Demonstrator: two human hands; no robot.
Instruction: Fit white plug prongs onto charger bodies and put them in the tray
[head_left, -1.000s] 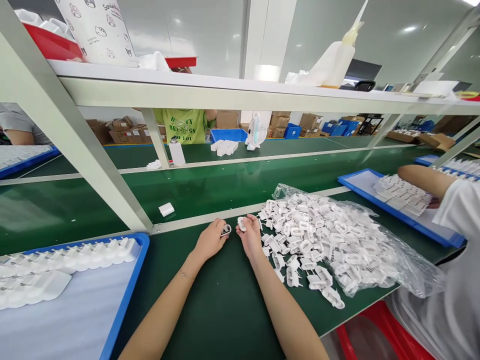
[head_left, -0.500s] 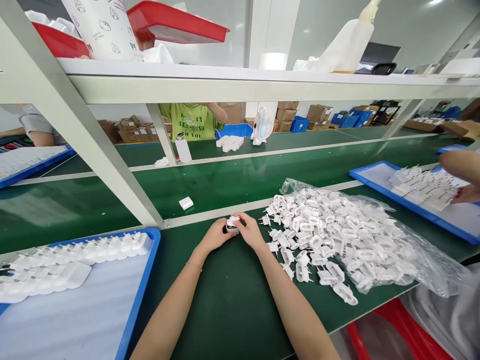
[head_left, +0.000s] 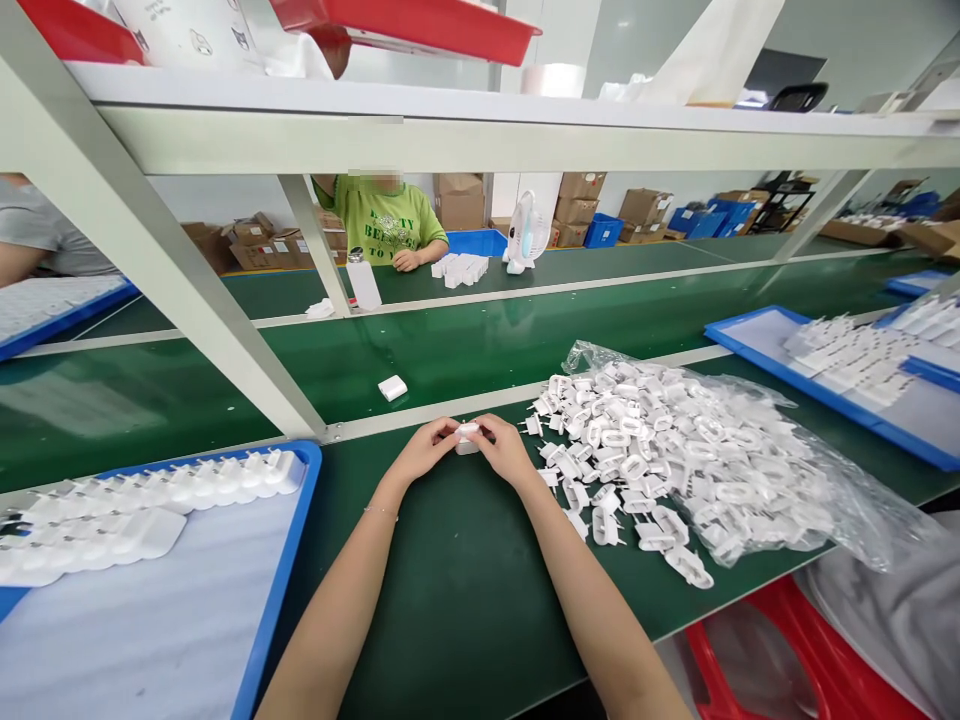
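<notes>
Both my hands are closed on one small white plug charger [head_left: 466,438] over the green bench. My left hand [head_left: 426,450] pinches its left side, and my right hand [head_left: 507,450] grips the right side with the thumb on it. The fingers hide parts of the charger. Right of my hands lies a heap of white plug covers with prongs [head_left: 637,450], spread partly on a clear plastic bag [head_left: 862,520]. To the left, rows of white chargers [head_left: 150,540], prongs up, stand in a blue-rimmed tray [head_left: 289,560].
A white block [head_left: 392,388] lies on the green belt [head_left: 480,350] beyond the bench's metal edge. Overhead runs a white shelf [head_left: 480,135], its slanted post [head_left: 225,330] at left. Another blue tray [head_left: 847,410] holds chargers at right. Across the belt sits a person in green [head_left: 386,225].
The view has shifted slightly. My two thumbs now meet over the charger, whose dark opening no longer shows. The co-worker's hand at the right tray has gone from view, and a red tray overhead has shifted right.
</notes>
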